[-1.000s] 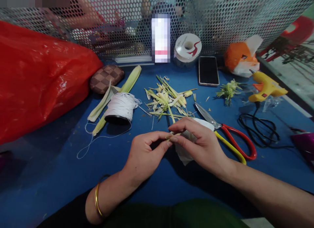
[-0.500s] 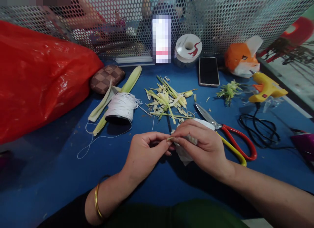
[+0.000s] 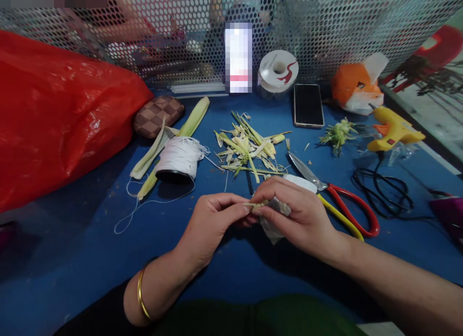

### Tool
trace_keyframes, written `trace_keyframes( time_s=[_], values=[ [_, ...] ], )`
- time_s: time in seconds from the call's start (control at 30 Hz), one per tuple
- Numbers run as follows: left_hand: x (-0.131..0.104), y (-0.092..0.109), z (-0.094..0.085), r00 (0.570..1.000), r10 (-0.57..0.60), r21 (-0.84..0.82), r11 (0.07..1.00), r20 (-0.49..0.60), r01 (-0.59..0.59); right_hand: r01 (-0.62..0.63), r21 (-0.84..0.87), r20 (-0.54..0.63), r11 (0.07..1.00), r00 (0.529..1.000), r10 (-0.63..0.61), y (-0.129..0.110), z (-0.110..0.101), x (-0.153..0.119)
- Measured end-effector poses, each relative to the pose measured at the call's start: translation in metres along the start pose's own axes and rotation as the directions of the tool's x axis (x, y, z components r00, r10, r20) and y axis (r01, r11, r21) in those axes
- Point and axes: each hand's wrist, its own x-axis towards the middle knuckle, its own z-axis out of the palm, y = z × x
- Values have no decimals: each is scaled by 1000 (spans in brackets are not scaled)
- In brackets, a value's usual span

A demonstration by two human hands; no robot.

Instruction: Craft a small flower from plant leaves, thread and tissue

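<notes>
Head view: pinched a thin pale strip (image 3: pixel 257 204) between thumb and fingers of a nearly closed left hand (image 3: pixel 217 220) and a nearly closed right hand (image 3: pixel 300 215), above the blue table (image 3: pixel 90 259). Had scissors (image 3: pixel 320 185) just beside right hand, plant scraps (image 3: pixel 248 150) heaped straight ahead, a white thread spool (image 3: pixel 178 157) off left, and a yellow glue gun (image 3: pixel 392 127) far right.

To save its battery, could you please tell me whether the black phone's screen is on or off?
Off: the phone lies face up on the table, its screen dark. I cannot tell if it is powered down.
</notes>
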Motion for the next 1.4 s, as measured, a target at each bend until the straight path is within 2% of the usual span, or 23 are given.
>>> trace_keyframes(
  time_s=[0.13,0.3,0.5,0.6,0.7,0.8,0.87,1.03,1.13,1.3,1.4],
  values=[
    [-2,0,2,991,121,148,983,-49,-113,-22,-45,-27,999,999,21,1,0,-1],
    [-3,0,3,949,289,378,899,-128,-222,-83,-52,-43,995,996,81,1,3,-3],
    [-8,2,4,872,489,606,700,-21,-378,-164,-30,-103,986,982,160,0,6,-4],
    [-8,-1,3,843,537,668,621,16,-409,-195,-13,-109,981,975,193,0,5,-4],
    [-7,-3,1,836,548,687,597,28,-414,-206,11,-99,979,974,206,0,5,-3],
    [-7,-2,0,846,534,657,634,10,-408,-213,69,-78,975,973,218,0,5,-1],
    [-7,0,1,867,497,615,689,-17,-383,-206,101,-59,973,975,213,0,5,0],
    [-5,5,2,955,292,417,874,-44,-248,-154,102,-27,983,987,158,-1,3,1],
    [-3,7,1,982,184,276,947,-39,-166,-142,103,-26,984,989,146,-2,3,2],
    [-1,4,1,997,72,106,992,-14,-70,-97,124,-28,987,994,102,-1,2,1],
    [-1,1,2,996,88,95,992,-34,-84,-79,131,-46,988,995,86,1,2,0]
  ],
)
